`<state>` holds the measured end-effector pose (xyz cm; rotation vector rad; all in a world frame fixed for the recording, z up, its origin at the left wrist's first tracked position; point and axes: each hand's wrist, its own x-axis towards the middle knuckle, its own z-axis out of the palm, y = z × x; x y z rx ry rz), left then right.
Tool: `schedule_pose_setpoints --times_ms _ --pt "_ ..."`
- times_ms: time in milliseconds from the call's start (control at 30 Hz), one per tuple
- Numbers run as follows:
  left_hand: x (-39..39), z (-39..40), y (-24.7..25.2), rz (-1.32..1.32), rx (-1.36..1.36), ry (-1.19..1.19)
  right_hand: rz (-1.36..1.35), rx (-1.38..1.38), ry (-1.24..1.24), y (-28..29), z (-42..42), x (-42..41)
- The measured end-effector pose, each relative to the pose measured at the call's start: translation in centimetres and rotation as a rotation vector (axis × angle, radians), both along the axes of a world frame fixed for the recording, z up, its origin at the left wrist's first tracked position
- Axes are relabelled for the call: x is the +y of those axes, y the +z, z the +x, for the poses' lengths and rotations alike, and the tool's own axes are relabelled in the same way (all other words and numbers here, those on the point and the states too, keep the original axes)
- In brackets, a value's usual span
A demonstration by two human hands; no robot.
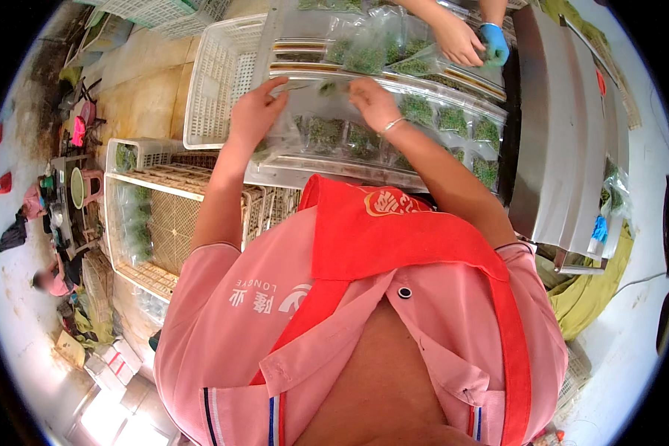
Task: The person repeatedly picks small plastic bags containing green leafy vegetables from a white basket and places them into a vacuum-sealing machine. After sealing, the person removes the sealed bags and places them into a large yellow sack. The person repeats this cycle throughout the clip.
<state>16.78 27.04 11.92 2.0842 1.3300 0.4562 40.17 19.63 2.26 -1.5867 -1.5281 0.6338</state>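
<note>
My left hand (255, 111) is over the near left part of a steel packing machine bed (304, 103), thumb and forefinger apart. Loose clear plastic (279, 136) lies just below it. To its right, my right hand (374, 103), with a bracelet at the wrist, has bent fingers. A blurred green bit (328, 87) shows between the two hands; whether the right fingers touch it is unclear. Clear bags of small green berries (362, 139) line the bed's near side. More such bags (451, 120) lie right of my right hand.
A co-worker's bare hand (457, 42) and blue-gloved hand (494, 45) work over the far bags. A white plastic crate (198, 92) stands left of the bed, with stacked crates (173, 181) nearer me. A large steel cover (554, 128) is at right. Other people sit far left.
</note>
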Motion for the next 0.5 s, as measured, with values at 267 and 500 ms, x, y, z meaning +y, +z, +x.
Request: schedule_pose_setpoints --times_ms 267,500 --pt "-0.1 4.7 -1.2 0.101 0.104 -0.239 -0.144 0.59 -0.12 1.3 1.0 -1.7" --pt "2.4 7.2 -2.0 0.043 0.06 -0.323 -0.387 0.513 -0.279 1.7 2.8 -2.1"
